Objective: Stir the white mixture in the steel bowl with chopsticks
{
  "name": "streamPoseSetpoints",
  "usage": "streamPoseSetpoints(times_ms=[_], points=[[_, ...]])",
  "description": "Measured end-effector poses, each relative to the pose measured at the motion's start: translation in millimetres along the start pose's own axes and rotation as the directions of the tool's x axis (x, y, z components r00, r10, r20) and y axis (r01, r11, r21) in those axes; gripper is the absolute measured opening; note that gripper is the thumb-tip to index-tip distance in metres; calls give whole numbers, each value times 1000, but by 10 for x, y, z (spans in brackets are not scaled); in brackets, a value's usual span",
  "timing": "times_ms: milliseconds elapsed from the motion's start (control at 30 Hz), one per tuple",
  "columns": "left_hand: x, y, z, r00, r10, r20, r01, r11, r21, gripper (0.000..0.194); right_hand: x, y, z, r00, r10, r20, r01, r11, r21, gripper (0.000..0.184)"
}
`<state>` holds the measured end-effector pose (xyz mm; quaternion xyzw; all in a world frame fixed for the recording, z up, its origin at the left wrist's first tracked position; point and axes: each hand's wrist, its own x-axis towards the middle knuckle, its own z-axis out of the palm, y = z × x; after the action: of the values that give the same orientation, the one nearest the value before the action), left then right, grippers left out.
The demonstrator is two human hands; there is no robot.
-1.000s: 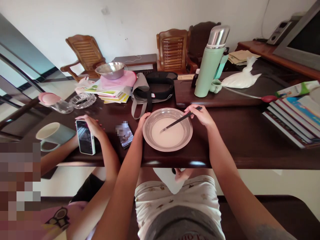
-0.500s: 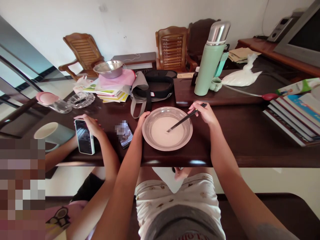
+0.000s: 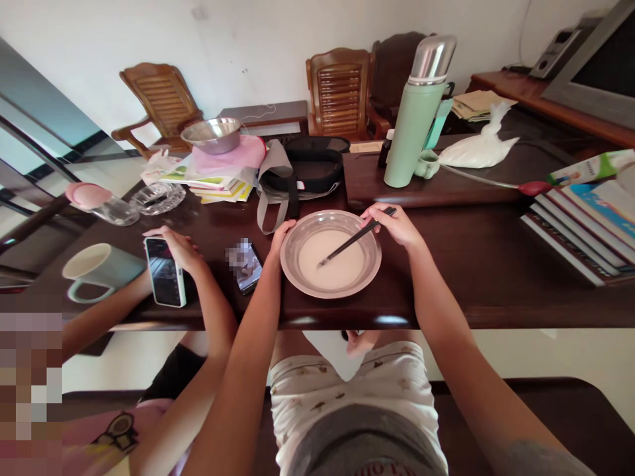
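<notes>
A wide metal bowl stands on the dark table, close to its front edge. Pale, milky liquid covers its bottom. My left hand grips the bowl's left rim, its fingers partly hidden by the bowl. Above the right rim, my right hand is closed around dark chopsticks. They slant down to the left, and their tips are in the liquid, left of the bowl's middle.
To the left, another person's hands hold a phone; a second phone lies beside my left forearm. A mug, a grey strap bag, a green thermos, a tied white bag and stacked books surround the bowl.
My right hand has shifted slightly left, and the chopstick tips have moved left and a little down through the liquid. My left hand stays on the rim.
</notes>
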<state>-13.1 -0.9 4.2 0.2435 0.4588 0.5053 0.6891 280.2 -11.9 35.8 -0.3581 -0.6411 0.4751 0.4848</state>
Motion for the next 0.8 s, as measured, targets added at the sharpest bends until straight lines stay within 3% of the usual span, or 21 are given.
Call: streamPoseSetpoints(times_ms=[167, 333, 500, 700, 800], points=[[6, 0, -5, 1000, 13, 4, -13, 1000, -12, 18, 4, 4, -46, 987, -32, -157, 33, 999, 2, 32], [4, 9, 7, 1000, 5, -7, -5, 1000, -5, 20, 4, 11, -6, 1000, 10, -11, -10, 1000, 5, 31], [5, -5, -1, 1000, 20, 3, -20, 1000, -1, 20, 6, 14, -43, 987, -35, -158, 33, 999, -19, 33], [24, -11, -15, 1000, 9, 9, -9, 1000, -6, 19, 8, 19, -7, 1000, 9, -15, -9, 1000, 1, 32], [16, -4, -1, 1000, 15, -8, -15, 1000, -8, 18, 14, 25, -31, 993, -45, -110, 45, 999, -1, 29]])
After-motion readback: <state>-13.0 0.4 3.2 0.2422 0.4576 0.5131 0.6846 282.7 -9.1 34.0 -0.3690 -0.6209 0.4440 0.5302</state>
